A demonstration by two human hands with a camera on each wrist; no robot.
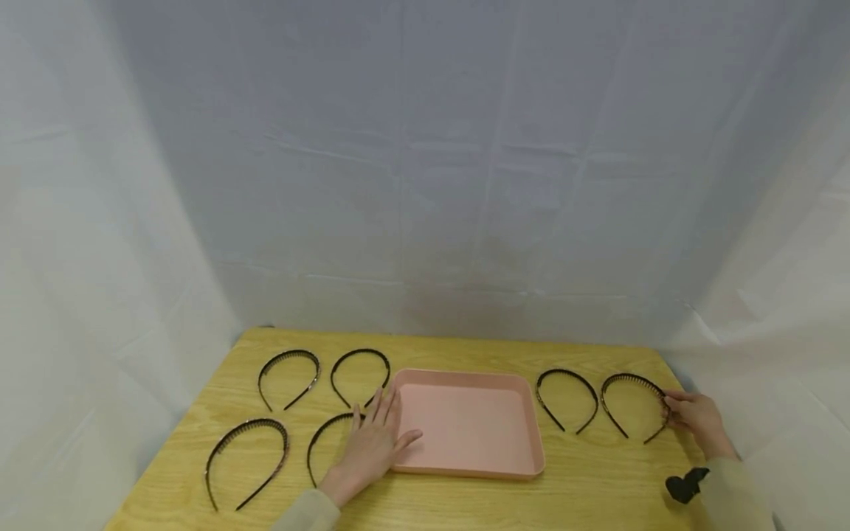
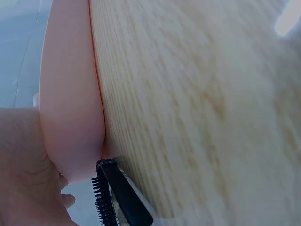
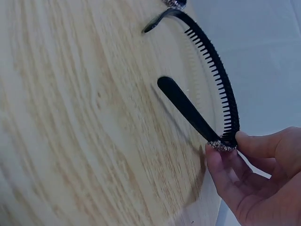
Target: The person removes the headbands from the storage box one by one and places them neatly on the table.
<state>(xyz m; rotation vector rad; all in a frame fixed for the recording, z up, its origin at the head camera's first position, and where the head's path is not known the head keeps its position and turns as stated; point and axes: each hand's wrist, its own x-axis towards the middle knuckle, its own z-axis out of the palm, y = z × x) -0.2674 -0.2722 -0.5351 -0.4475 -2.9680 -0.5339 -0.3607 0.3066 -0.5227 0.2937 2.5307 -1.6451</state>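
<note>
A black toothed headband with a sparkly side is at the right end of the table. My right hand pinches it by that sparkly side, between thumb and fingers in the right wrist view, where its teeth face inward. My left hand lies with spread fingers over the left edge of a pink tray, its thumb reaching inward over the tray. Partly behind that hand is another black headband; a toothed headband shows beside the tray in the left wrist view.
On the left of the wooden table lie more black headbands and a larger headband. One headband sits right of the tray. A black object is near the right sleeve. White sheets enclose the table.
</note>
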